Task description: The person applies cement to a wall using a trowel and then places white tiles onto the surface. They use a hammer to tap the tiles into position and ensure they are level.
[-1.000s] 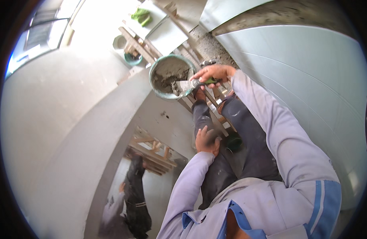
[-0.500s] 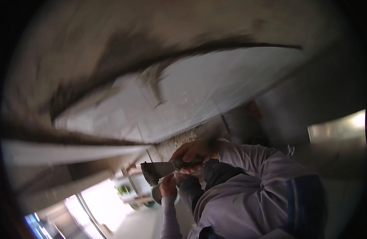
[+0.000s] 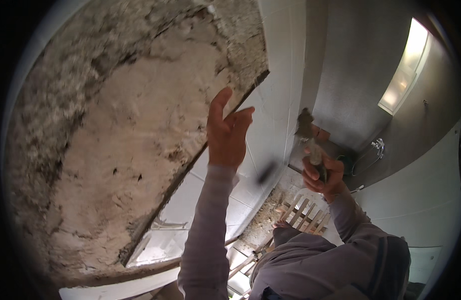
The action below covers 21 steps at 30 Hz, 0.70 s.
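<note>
Ample room separates trowel (image 3: pixel 314 149) from tile edge (image 3: pixel 255 87).

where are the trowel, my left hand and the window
Trowel (image 3: pixel 315 151): head view, blade near the handle
Left hand (image 3: pixel 227 139): head view, back of the hand
Window (image 3: pixel 403 66): head view, bright pane

Dim o/all, glare @ upper-R window (image 3: pixel 403 67), fisheye warp nr edges
</note>
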### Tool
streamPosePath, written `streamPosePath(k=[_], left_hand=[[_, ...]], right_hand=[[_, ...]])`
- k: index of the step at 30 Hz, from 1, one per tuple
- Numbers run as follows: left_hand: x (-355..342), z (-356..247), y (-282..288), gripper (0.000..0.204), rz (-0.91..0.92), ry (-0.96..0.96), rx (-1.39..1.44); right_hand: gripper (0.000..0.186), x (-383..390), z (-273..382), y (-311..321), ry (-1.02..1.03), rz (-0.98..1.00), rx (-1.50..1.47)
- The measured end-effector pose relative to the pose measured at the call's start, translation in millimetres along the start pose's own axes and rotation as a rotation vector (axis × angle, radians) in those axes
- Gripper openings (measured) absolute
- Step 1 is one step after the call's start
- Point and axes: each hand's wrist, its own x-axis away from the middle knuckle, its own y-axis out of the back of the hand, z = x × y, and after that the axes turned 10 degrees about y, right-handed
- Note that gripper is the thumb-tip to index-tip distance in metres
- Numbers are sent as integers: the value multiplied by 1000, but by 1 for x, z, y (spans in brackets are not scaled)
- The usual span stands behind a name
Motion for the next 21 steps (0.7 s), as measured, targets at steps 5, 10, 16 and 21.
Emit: streamPosePath(k=[5, 10, 16, 21], left_hand=[[-98, 30, -42, 74, -110, -87, -241], [-133, 36, -72, 67, -244, -36, -226], [-115, 30, -41, 49, -93, 49, -201], [-67, 16, -8, 38, -141, 132, -336]], right_hand=[[43, 7, 37, 17, 187, -31, 129], [46, -7, 60, 35, 213, -134, 280], [50, -55, 66, 49, 207, -262, 461], [48, -96, 43, 92, 218, -237, 649]])
